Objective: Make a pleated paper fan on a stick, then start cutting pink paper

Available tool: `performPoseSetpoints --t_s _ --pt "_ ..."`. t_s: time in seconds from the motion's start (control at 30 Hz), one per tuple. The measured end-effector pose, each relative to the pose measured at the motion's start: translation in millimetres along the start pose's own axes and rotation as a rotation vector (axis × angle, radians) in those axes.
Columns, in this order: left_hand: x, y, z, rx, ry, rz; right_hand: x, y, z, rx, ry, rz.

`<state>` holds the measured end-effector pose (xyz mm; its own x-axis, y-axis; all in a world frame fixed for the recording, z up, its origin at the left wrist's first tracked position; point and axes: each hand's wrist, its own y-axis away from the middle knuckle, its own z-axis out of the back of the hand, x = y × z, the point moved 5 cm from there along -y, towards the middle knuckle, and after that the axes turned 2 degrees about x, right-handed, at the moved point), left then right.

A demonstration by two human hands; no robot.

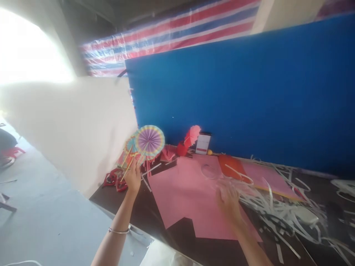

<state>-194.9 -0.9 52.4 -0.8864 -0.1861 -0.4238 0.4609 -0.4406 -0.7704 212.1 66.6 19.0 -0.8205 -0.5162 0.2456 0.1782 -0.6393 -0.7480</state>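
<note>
At the left end of the table my left hand (133,176) is closed around the thin stick of a round pleated paper fan (150,141), purple in the middle with a pastel rim. A second pleated fan (131,144), light blue and yellow, stands close behind it; whether the same hand holds it is unclear. My right hand (229,199) is over pink paper sheets (191,184), beside a pile of white strips. Motion smears its fingers, and I cannot make out whether they grip anything. A clear ring-shaped thing (210,171) lies just beyond it on the paper.
Tangled white paper strips (277,207) cover the table's right side. At the back stand a red container (182,148), a pink pleated paper piece (192,136) and a phone-like white panel (203,143). A blue board (235,92) rises behind. Red-handled tools (115,180) lie at left.
</note>
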Motion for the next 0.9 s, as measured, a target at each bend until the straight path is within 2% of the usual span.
performPoseSetpoints --t_s 0.17,0.3,0.43,0.57,0.7,0.9 --pt "53 -8 10.4 0.068 -0.143 0.249 0 1 -13 0.120 0.003 -0.004" --pt "72 -16 11.7 0.193 -0.236 0.337 -6 1 -21 0.094 -0.021 -0.019" --pt "80 -24 11.1 0.266 -0.242 0.352 -6 0 -25 0.118 -0.069 -0.002" --pt "81 -27 5.5 0.299 -0.213 0.330 -2 -4 -20 0.139 -0.112 -0.015" --pt "81 -29 0.2 0.280 -0.206 0.331 2 -9 -14 0.181 -0.143 -0.051" --pt "83 -39 -7.1 0.244 -0.227 0.344 2 -11 -13 0.174 -0.150 -0.057"
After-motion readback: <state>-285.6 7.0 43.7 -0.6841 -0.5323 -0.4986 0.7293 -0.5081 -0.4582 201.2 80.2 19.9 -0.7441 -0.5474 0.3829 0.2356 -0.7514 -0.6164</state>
